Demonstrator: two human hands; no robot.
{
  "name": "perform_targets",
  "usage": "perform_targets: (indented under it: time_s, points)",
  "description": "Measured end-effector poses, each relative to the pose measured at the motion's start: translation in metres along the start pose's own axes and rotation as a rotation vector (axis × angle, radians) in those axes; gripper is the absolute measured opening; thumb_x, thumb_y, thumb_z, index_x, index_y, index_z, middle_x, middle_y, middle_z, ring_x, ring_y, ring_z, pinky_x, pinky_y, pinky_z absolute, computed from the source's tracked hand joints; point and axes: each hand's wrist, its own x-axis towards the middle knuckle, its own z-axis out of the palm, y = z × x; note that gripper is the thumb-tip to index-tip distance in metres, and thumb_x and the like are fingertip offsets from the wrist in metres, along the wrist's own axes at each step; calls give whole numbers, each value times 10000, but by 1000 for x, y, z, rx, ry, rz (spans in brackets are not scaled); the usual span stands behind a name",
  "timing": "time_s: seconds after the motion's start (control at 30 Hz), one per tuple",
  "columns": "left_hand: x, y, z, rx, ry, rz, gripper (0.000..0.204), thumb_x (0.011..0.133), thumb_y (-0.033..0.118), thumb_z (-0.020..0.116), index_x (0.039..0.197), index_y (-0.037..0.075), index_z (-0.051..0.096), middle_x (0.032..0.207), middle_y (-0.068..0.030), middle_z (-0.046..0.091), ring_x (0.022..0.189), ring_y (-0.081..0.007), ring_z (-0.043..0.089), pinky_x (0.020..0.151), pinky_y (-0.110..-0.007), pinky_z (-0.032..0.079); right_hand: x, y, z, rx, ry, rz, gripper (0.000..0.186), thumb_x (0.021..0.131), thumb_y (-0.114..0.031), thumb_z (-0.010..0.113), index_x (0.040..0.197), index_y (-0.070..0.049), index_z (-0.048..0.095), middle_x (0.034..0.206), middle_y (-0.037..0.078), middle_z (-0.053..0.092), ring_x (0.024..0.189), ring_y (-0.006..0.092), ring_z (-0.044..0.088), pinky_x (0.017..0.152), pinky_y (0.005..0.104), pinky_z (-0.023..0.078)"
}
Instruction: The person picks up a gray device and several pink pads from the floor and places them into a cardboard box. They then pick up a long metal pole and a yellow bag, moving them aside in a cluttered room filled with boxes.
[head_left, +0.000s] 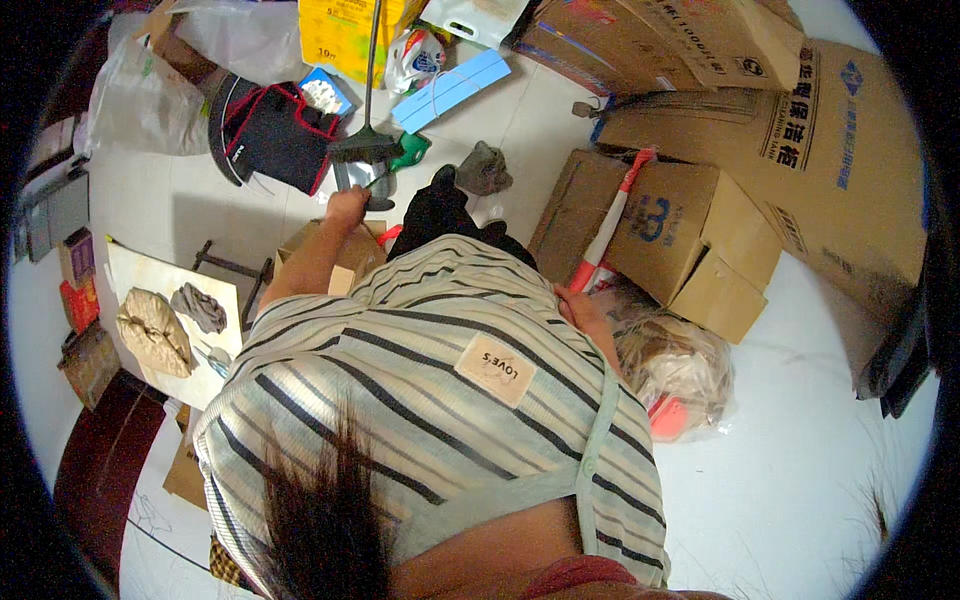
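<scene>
A long-handled broom [366, 147] is showing at eleven o'clock, a red-and-white pole [610, 220] at two. Beside the broom head, a green tool [410, 150] is lying at eleven, probably light, stiff and best held by its slim end; the left hand [347, 206], at ten, seems to be gripping there. The right hand [582, 308] is resting at three, its grip impossible to tell.

Clock centre = middle of the view. Left hand [348, 206] is at 10, broom head [365, 148] just beyond around 11. Small bundle [485, 168] sits on the floor [520, 125] at 12. Carton [660, 240]'s at 2, another carton [850, 150] behind it. Right hand [582, 310]'s at 3, plastic bag [705, 365] beside it toward 4. Two lumps [155, 333] lie on a panel [165, 275] over at 9.
</scene>
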Motion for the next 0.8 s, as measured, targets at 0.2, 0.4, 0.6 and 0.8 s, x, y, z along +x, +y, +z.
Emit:
perform_targets:
  time_s: [0.2, 0.4, 0.6, 0.8]
  points:
    - [-40, -45, -12, 52, -47, -28, 156, 766, 129, 471, 895, 151, 556, 885, -72, 573, 797, -259, 595, 667, -387, 456, -6, -30, -8, 83, 152, 153, 298, 840, -178, 510, 1118, -70, 515, 848, 143, 581, 784, 241, 557, 708, 350, 428]
    - [-76, -34, -16, -16, -112, -96, 193, 772, 97, 443, 926, 132, 553, 953, -69, 569, 849, -267, 586, 708, -396, 457, -4, -70, -26, -106, 167, -26, 307, 855, -130, 497, 1158, -84, 482, 991, 177, 563, 948, 279, 545, 826, 338, 412]
    - [-84, -21, 4, -44, -101, -93, 177, 752, 74, 472, 904, 113, 553, 990, -65, 554, 919, -270, 557, 778, -425, 437, -10, -96, -42, -38, 311, -22, 286, 881, -229, 452, 1127, -91, 500, 1004, 162, 559, 948, 308, 534, 804, 356, 425]
    - [-82, -13, -7, -28, -125, -298, 198, 752, 66, 481, 928, 127, 547, 990, -76, 554, 941, -255, 547, 765, -411, 451, -18, -73, -58, -133, 159, -123, 324, 848, -212, 474, 1133, -58, 489, 1057, 181, 536, 981, 336, 511, 842, 386, 417]
